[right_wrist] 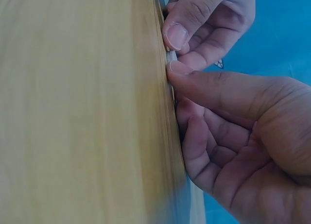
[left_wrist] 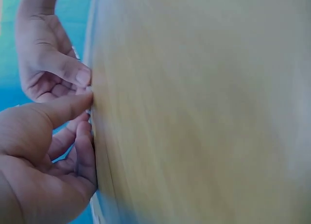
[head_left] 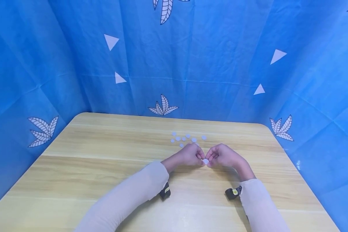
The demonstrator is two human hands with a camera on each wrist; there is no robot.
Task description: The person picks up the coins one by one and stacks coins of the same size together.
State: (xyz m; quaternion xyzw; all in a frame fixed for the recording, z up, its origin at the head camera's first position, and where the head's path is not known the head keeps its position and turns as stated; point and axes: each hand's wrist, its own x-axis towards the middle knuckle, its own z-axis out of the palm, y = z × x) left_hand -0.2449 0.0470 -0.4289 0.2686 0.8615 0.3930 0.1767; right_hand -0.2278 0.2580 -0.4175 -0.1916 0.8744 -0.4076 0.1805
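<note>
A small white disc (head_left: 206,161) is pinched between both hands in the head view, low over the wooden table. My left hand (head_left: 191,154) grips its left side between thumb and fingertips, the other fingers curled. From the right, my right hand (head_left: 224,157) pinches the opposite side in the same way. In the right wrist view only a sliver of the white disc (right_wrist: 171,55) shows between the two thumbs, whose tips are close together. Just beyond the left hand lie several loose white discs (head_left: 194,140), one partly covered by that hand.
The pale wooden table (head_left: 90,167) has rounded far corners. Blue cloth (head_left: 156,58) with leaf and triangle prints hangs behind it and along both sides. A black wrist camera (head_left: 165,191) sits under the left sleeve, another black camera (head_left: 232,193) beside the right sleeve.
</note>
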